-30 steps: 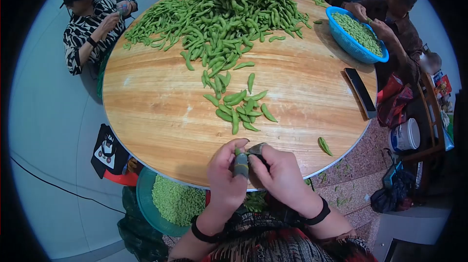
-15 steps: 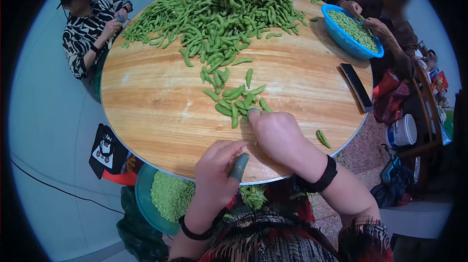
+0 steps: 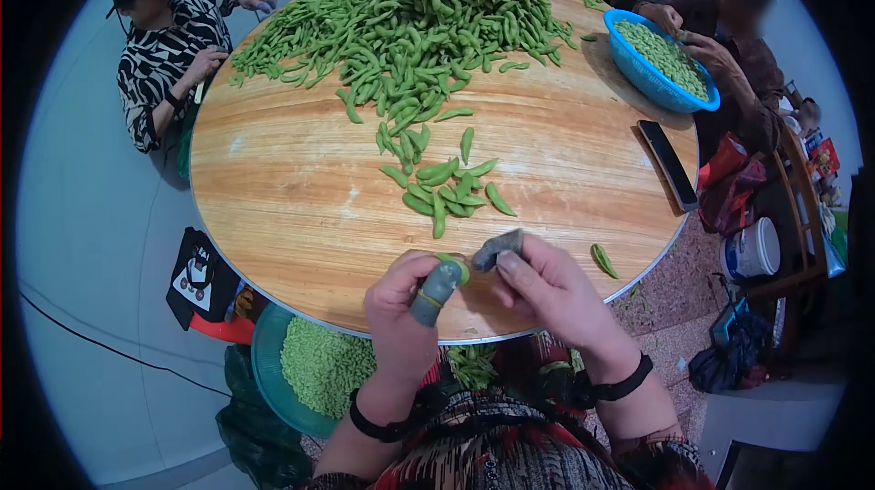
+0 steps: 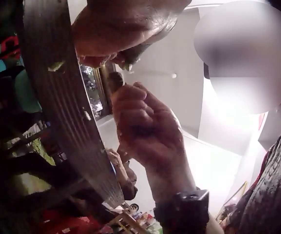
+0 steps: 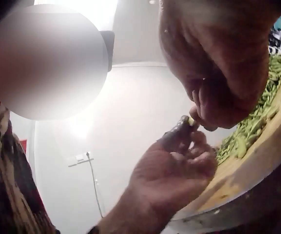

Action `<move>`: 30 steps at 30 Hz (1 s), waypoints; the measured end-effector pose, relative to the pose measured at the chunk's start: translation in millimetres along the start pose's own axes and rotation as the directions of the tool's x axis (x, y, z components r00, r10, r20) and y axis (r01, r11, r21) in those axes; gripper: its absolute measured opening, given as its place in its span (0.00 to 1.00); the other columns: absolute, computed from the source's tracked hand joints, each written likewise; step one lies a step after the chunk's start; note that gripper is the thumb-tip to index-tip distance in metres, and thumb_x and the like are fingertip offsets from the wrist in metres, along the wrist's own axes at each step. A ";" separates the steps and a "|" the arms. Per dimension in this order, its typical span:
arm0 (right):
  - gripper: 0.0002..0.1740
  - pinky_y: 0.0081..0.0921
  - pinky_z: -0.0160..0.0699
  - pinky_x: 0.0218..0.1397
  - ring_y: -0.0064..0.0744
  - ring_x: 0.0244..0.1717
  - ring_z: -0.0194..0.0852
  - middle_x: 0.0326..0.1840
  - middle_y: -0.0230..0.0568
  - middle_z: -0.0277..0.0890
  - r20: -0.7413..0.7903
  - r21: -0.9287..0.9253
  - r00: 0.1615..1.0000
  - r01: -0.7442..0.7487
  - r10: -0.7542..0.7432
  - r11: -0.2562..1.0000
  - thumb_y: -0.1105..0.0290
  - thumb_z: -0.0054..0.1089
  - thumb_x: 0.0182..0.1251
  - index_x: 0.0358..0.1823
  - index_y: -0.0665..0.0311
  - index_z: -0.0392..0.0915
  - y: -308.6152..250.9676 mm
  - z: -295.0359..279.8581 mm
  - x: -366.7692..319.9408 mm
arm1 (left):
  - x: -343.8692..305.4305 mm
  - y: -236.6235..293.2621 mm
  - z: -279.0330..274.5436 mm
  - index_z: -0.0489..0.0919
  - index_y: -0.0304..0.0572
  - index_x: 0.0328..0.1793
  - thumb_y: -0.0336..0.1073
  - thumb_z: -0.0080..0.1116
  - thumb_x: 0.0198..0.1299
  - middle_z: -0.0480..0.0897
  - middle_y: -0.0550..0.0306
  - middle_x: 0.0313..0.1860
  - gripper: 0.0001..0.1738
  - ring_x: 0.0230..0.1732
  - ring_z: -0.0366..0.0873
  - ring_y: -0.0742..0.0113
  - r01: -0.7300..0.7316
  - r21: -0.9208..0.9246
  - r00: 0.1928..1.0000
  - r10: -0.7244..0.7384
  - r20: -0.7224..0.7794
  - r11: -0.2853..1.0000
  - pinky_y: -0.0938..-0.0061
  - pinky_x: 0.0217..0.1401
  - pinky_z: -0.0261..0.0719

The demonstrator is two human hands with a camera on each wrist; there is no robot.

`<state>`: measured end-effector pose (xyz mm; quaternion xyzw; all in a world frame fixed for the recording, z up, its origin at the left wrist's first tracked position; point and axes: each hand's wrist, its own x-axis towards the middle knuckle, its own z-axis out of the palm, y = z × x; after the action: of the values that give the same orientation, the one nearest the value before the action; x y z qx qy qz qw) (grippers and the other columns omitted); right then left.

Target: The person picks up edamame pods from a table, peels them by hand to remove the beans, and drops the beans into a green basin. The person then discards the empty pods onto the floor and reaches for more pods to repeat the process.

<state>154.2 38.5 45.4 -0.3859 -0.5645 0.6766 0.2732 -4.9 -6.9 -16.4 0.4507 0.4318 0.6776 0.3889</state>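
My left hand pinches a green soybean pod between finger and thumb, over the table's near edge. A grey-green cover with a yellowish band sits on that thumb. Just right of the pod is my right hand, its fingers curled and its thumb against a finger in a dark grey cover. Nothing shows in its grip. In the right wrist view the covered left thumb meets the right fingertips. Loose pods lie ahead of my hands, and a single split-looking pod lies to the right.
A large heap of pods covers the far side of the round wooden table. A blue basket of shelled beans and a phone are at the right edge. Below left stands a teal basin of beans. Other people sit around.
My right hand reached forward to the loose pods, then came back beside the left. A pod is now in my left hand, which was without one half a second ago.
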 end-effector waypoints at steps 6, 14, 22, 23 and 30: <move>0.12 0.13 0.55 0.20 0.13 0.19 0.55 0.21 0.25 0.63 0.227 0.206 0.971 -0.124 0.075 0.971 0.67 0.39 0.74 0.33 0.63 0.67 10.4 -0.4 -5.0 | -1.0 -1.6 5.7 0.76 0.32 0.42 0.22 0.54 0.54 0.77 0.56 0.36 0.09 0.35 0.72 0.73 0.085 -0.252 0.996 -0.075 0.050 0.964 0.82 0.36 0.69; 0.08 0.10 0.53 0.17 0.11 0.15 0.55 0.21 0.25 0.65 0.241 0.540 0.944 -0.324 0.226 0.777 0.69 0.43 0.72 0.34 0.62 0.69 13.5 3.5 -1.4 | -2.4 2.6 -2.2 0.75 0.33 0.41 0.23 0.53 0.56 0.75 0.56 0.35 0.06 0.34 0.72 0.76 0.395 -0.553 0.918 -0.298 0.262 0.733 0.86 0.33 0.69; 0.10 0.14 0.56 0.17 0.15 0.15 0.60 0.18 0.28 0.68 0.089 0.051 0.994 -0.070 0.065 0.996 0.67 0.48 0.69 0.32 0.65 0.72 21.0 10.9 11.7 | -7.9 18.9 9.6 0.75 0.32 0.42 0.17 0.49 0.54 0.77 0.62 0.31 0.11 0.29 0.72 0.80 0.236 0.044 0.970 -0.232 -0.076 0.971 0.89 0.30 0.68; 0.10 0.18 0.60 0.17 0.20 0.14 0.65 0.18 0.32 0.70 0.183 0.112 0.971 -0.175 0.152 0.978 0.67 0.48 0.68 0.32 0.65 0.73 17.9 9.3 15.4 | -8.7 13.9 2.6 0.76 0.33 0.43 0.17 0.48 0.54 0.77 0.61 0.31 0.12 0.30 0.73 0.79 0.215 -0.033 0.972 -0.217 -0.087 0.976 0.89 0.31 0.68; 0.14 0.33 0.76 0.24 0.42 0.22 0.78 0.16 0.45 0.74 0.167 -0.966 0.892 0.233 -0.419 0.113 0.62 0.55 0.61 0.25 0.67 0.72 -1.5 23.2 65.1 | -9.5 28.1 -26.9 0.79 0.33 0.42 0.17 0.46 0.53 0.79 0.61 0.33 0.14 0.32 0.75 0.76 0.251 0.278 0.818 -0.357 0.452 0.927 0.83 0.38 0.72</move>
<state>98.8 78.4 34.4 -0.3842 -0.9090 0.0589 0.1507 -31.5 -31.0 1.4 0.5715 0.4521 0.4198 0.5411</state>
